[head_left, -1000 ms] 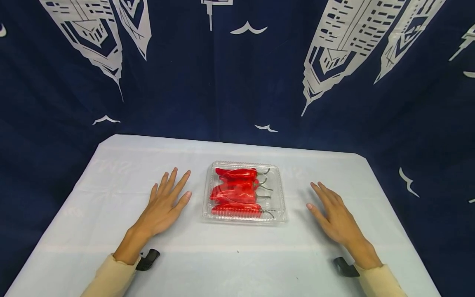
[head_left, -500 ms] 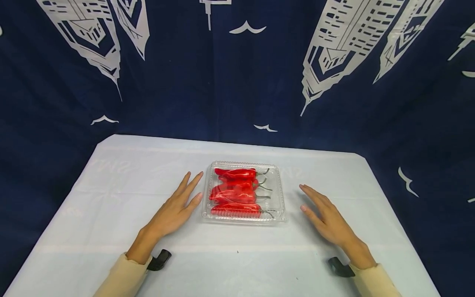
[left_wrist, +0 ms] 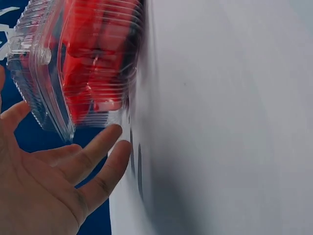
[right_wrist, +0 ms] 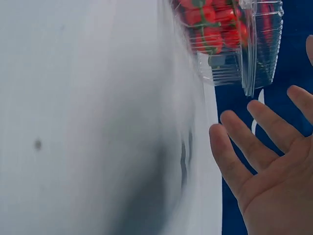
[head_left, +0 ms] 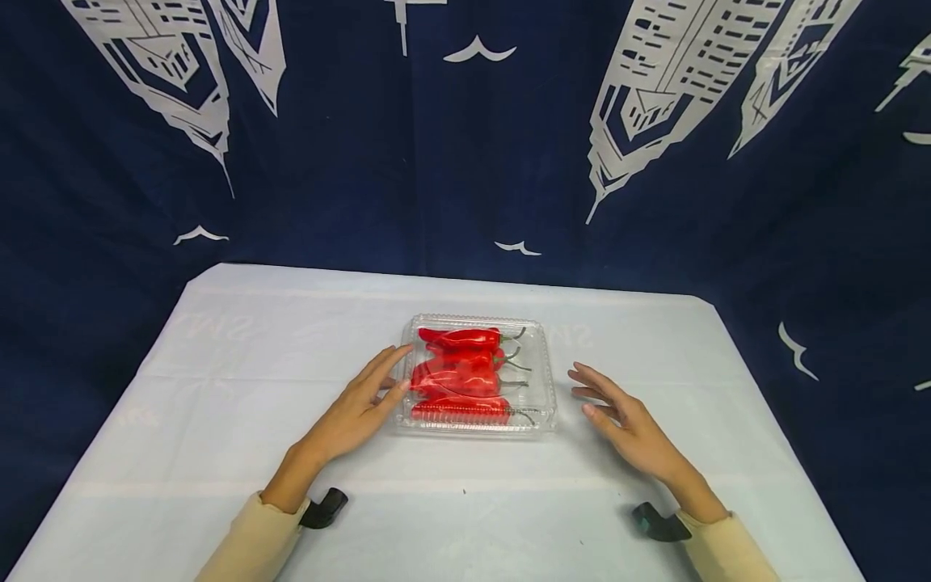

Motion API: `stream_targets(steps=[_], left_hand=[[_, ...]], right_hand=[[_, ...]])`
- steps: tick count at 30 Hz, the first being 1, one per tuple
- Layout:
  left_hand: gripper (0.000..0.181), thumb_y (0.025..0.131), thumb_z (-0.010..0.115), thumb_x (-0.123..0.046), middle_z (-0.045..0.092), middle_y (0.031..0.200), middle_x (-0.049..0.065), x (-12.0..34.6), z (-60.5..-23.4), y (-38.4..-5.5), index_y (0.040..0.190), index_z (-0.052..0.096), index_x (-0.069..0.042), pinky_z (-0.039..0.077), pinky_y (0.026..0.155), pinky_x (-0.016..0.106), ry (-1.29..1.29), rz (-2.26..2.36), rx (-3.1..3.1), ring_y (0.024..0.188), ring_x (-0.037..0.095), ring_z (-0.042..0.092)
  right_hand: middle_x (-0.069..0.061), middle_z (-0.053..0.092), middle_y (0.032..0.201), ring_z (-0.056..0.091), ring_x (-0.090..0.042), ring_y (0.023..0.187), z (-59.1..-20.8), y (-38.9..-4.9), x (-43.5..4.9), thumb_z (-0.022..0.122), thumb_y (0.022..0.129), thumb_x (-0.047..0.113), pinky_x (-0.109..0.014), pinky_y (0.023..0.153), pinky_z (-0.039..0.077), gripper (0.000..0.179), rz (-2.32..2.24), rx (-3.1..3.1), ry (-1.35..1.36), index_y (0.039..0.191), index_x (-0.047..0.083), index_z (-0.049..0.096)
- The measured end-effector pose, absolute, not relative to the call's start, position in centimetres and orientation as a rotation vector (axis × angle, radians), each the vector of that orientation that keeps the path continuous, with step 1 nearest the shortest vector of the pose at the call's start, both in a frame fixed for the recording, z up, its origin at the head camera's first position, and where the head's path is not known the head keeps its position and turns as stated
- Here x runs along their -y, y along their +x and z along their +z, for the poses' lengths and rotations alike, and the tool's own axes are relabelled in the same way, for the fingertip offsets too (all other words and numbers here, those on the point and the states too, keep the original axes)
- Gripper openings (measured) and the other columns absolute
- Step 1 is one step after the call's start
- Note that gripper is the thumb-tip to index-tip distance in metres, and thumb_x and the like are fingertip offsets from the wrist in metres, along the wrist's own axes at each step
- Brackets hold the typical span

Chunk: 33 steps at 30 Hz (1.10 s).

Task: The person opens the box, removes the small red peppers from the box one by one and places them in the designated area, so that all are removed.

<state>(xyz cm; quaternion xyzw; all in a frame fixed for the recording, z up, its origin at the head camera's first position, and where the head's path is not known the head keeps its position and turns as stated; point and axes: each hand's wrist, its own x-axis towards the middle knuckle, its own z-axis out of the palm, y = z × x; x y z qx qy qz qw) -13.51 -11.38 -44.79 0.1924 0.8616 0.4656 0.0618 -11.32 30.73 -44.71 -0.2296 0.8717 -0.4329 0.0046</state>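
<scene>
On the white desk (head_left: 436, 533), head view, midway between left and right edges and nearer the far edge, I list one clear plastic container (head_left: 540, 356); inside, red peppers (head_left: 461, 376), stems toward the desk's right edge. Left hand (head_left: 356, 412): fingers parted, lightly bent, gripping nothing, at the container's left side; contact, I cannot tell. Right hand (head_left: 636, 428): fingers relaxed, holding nothing, apart from the container's right side. Beyond the far edge: dark blue cloth (head_left: 349, 178), white-printed.

Left wrist view: I record the container's ribbed wall just beside loosely spread fingers.

Right wrist view: I record fingers fanned apart, a gap before the container, green stems at this end.
</scene>
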Motion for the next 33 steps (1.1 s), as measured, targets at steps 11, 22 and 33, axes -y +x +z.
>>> stream_targets(steps=[11,22,33], left_hand=[[0.066,0.098,0.064,-0.032,0.038,0.157,0.003,10.8,-44.6,-14.2,0.156,0.032,-0.028,0.056,0.086,0.033,0.640,1.553,-2.505,0.113,0.023,0.063],[0.067,0.096,0.067,-0.029,0.037,0.157,0.006,10.6,-44.3,-14.1,0.155,0.034,-0.027,0.057,0.083,0.031,0.599,1.593,-2.468,0.112,0.026,0.062],[0.067,0.096,0.068,-0.028,0.039,0.156,0.010,10.6,-44.3,-14.2,0.154,0.035,-0.029,0.057,0.083,0.031,0.606,1.584,-2.475,0.111,0.025,0.062]], right_hand=[[-0.028,0.042,0.151,0.057,-0.028,0.129,-45.0,-11.8,-29.9,0.056,0.100,0.002,-0.022,0.097,0.051,0.062,-1.660,-2.385,-0.652,0.156,0.009,0.030],[-0.029,0.041,0.150,0.059,-0.008,0.123,-45.8,-12.0,-29.2,0.060,0.098,0.000,-0.022,0.096,0.052,0.066,-1.725,-2.306,-0.604,0.156,0.003,0.029],[-0.026,0.040,0.150,0.060,-0.007,0.120,-46.4,-12.1,-28.7,0.063,0.095,0.000,-0.024,0.094,0.054,0.070,-1.795,-2.216,-0.556,0.155,0.002,0.028]])
